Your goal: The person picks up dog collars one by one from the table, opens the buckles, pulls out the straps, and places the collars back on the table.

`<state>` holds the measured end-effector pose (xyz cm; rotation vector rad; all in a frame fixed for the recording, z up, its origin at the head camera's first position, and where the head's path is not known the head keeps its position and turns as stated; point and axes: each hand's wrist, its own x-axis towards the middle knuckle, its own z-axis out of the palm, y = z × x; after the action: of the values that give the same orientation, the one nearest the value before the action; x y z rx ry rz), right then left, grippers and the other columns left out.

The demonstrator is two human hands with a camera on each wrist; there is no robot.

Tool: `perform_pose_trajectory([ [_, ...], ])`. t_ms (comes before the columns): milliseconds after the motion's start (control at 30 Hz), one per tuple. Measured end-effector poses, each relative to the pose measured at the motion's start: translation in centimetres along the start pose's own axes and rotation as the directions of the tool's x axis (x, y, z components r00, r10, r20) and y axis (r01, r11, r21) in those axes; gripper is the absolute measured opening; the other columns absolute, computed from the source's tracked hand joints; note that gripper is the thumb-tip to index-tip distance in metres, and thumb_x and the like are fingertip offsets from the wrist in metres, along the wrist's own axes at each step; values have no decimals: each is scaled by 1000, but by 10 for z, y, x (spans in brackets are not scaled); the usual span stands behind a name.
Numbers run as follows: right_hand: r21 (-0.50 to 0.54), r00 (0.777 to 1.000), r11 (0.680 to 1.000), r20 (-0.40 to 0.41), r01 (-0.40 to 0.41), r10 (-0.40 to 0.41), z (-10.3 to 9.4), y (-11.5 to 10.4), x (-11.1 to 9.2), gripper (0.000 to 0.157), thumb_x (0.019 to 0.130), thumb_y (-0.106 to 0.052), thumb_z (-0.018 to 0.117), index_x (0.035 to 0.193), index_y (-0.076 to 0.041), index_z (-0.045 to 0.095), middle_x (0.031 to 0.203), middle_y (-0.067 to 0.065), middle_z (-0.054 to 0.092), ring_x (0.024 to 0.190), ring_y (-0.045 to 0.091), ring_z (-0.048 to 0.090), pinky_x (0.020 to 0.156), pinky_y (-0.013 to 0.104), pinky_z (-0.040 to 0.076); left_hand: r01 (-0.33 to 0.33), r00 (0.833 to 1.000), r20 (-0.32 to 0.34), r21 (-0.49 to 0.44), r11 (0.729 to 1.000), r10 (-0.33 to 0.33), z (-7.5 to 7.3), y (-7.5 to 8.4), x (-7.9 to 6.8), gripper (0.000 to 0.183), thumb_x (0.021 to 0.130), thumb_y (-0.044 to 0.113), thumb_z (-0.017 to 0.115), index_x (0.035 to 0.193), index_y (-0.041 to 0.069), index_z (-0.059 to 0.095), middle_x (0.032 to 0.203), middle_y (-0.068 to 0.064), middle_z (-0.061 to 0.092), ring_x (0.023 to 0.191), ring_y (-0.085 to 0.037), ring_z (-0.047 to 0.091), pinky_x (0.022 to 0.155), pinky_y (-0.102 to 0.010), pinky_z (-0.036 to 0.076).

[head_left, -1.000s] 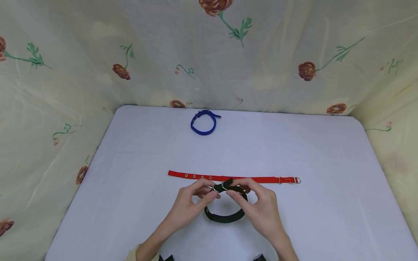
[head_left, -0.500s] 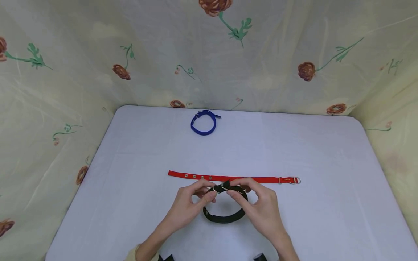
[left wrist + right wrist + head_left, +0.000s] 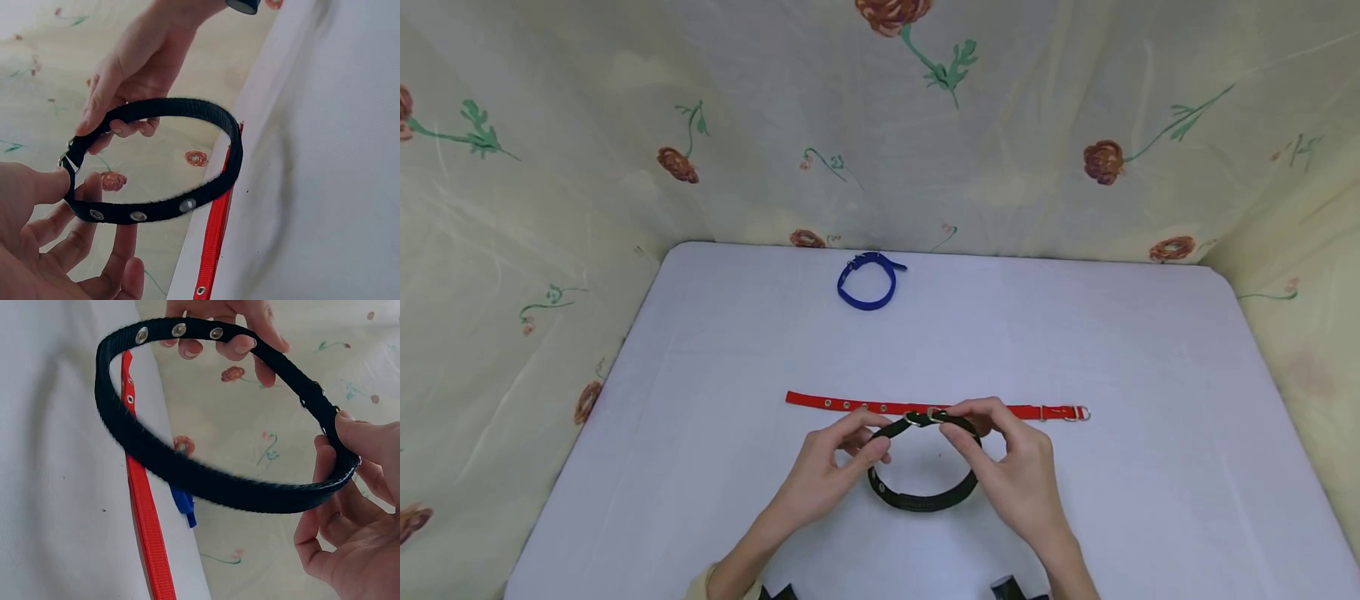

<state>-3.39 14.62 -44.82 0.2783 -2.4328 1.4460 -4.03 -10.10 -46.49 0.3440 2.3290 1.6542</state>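
A black collar [image 3: 925,502] forms a loop held above the white table, with metal eyelets along one stretch of the strap. My left hand [image 3: 822,471] pinches the strap on the loop's left, between thumb and fingers. On the other side, my right hand [image 3: 1018,467] pinches it near the buckle. Metal fittings show on the strap between the hands. In the right wrist view, the black collar [image 3: 206,481] curves from the left hand [image 3: 219,325] round to the right hand [image 3: 356,506]. Fingers partly cover the buckle.
Behind the hands a red collar [image 3: 1022,412] lies stretched out straight on the table [image 3: 715,350], partly hidden by them. Farther back, a blue collar [image 3: 867,305] lies as a closed loop near the table's far edge. A flowered curtain [image 3: 1000,167] surrounds the table.
My right hand has moved slightly right and up, and the black loop has widened. The strap end that stuck up between the hands no longer shows there. My left hand has barely moved.
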Motion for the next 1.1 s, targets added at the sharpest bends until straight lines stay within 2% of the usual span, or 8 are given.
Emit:
perform_pose_trajectory([
  [233,18,1000,1000,0,-1,1,-1,2,1,28,90,-3,85,113,-16,74,92,-5,79,79,4,65,75,16,49,14,999,29,-2,1000,-14,-1,-2,0,24,107,35,68,129,26,69,97,-9,81,86,-14,71,85,-30,56],
  [367,33,1000,999,-1,14,-14,-3,5,1,26,93,-1,81,116,-12,72,97,-2,79,80,3,65,75,14,51,33,999,44,-4,999,-33,-2,-4,-1,23,108,34,67,129,24,68,98,-10,81,83,-10,71,84,-30,54],
  [533,19,1000,1000,5,20,-20,-8,9,2,22,98,-2,76,117,-11,69,94,3,78,78,4,64,72,15,49,30,999,35,-3,1000,-30,-6,-5,-1,22,109,33,65,129,24,66,101,-11,81,85,-16,73,83,-30,53],
  [633,-3,1000,1000,11,10,-10,-10,10,3,19,100,-5,74,117,-12,69,92,0,76,77,5,63,70,17,48,23,1000,19,-12,1000,-22,-8,-6,0,22,109,32,65,129,22,65,101,-13,81,87,-26,74,82,-28,52],
  [700,-15,1000,1000,14,-1,1,-12,10,3,19,101,-5,74,118,-13,69,91,-4,75,77,5,62,70,18,47,24,1000,8,-20,1000,-24,-10,-7,0,21,109,31,65,128,21,65,101,-14,81,89,-29,74,82,-27,52],
  [900,-26,999,999,3,-46,46,-18,13,3,19,103,-7,72,121,-13,69,93,-2,77,76,5,65,70,18,48,65,998,-22,-35,997,-66,-14,-8,0,25,110,32,63,131,18,62,104,-14,81,99,-15,73,93,-29,54],
  [1100,-33,996,996,-36,-83,82,-25,16,6,23,103,-5,70,126,-9,69,99,6,80,77,2,67,72,14,49,121,990,-66,-90,988,-128,-20,-9,1,23,111,31,62,127,14,60,109,-15,81,108,-19,73,100,-35,56],
])
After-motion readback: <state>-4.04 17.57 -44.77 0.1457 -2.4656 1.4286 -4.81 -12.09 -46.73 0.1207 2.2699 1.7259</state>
